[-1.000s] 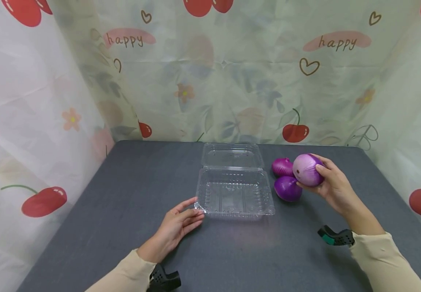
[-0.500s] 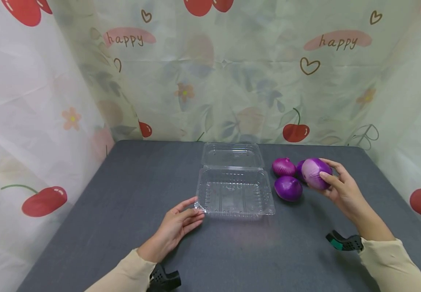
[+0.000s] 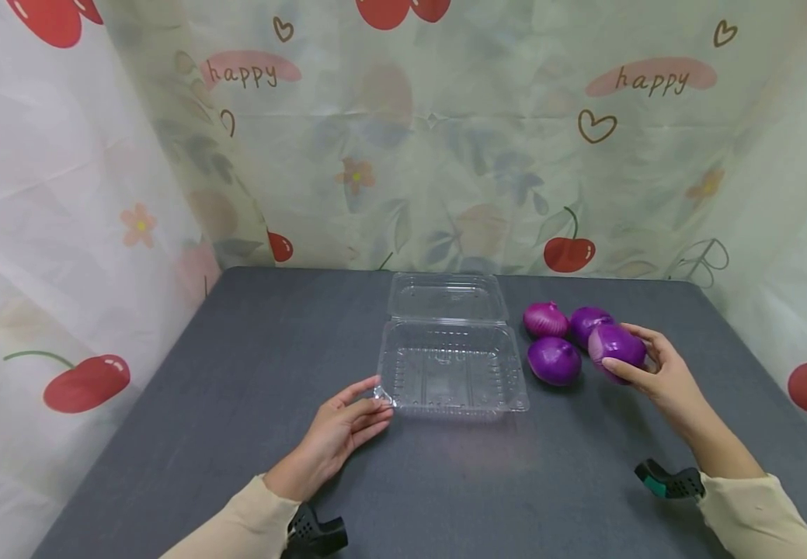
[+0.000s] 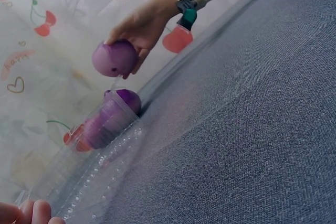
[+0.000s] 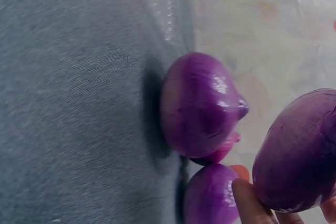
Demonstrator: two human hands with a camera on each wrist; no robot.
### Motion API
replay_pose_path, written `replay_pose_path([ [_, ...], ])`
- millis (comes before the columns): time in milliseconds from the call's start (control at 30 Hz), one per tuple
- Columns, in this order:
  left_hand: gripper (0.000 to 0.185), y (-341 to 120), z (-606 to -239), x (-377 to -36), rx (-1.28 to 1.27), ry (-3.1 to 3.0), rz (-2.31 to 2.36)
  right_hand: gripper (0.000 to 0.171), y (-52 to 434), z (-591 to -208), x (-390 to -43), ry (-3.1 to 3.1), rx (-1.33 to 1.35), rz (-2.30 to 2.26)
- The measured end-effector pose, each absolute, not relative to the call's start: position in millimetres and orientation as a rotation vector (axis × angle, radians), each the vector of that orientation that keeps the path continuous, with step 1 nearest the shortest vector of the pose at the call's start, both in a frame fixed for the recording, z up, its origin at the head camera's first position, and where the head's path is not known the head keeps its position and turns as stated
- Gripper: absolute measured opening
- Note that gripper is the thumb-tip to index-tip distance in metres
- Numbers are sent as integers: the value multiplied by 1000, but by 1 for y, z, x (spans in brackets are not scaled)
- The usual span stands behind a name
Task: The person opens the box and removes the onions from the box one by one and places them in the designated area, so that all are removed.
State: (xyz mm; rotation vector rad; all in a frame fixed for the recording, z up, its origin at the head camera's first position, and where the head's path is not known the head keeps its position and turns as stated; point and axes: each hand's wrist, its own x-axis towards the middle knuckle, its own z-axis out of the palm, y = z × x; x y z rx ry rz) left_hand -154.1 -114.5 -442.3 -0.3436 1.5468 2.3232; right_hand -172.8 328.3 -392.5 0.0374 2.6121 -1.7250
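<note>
A clear plastic clamshell container (image 3: 452, 380) lies with its lid (image 3: 447, 297) folded back on the table. At its front left corner, my left hand (image 3: 336, 431) pinches the rim; its curled fingertips (image 4: 39, 213) show at the bottom of the left wrist view. My right hand (image 3: 665, 380) grips a purple onion (image 3: 613, 347), raised above the table in the left wrist view. Beside it are a round purple onion (image 3: 554, 361), a pinkish onion (image 3: 546, 320) and another purple onion (image 3: 589, 321), partly hidden behind the held one.
Dark grey cloth covers the table (image 3: 270, 326). Its far edge meets a printed curtain (image 3: 431, 155) with cherries and hearts, which also hangs on both sides. Wrist cameras (image 3: 669, 479) are strapped on both arms.
My right hand has moved right and toward me with the onion, turning it. The purple onion behind has come into sight. My left hand and the container stay put.
</note>
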Motion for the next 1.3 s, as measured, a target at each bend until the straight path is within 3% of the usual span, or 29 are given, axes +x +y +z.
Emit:
replay_pose_path([
  [533, 50, -114, -443, -154, -357, 1560, 2310, 88, 327, -405, -173, 2677, 101, -1488],
  [1300, 51, -115, -442, -154, -339, 1544, 2323, 89, 334, -420, -183, 2789, 104, -1289],
])
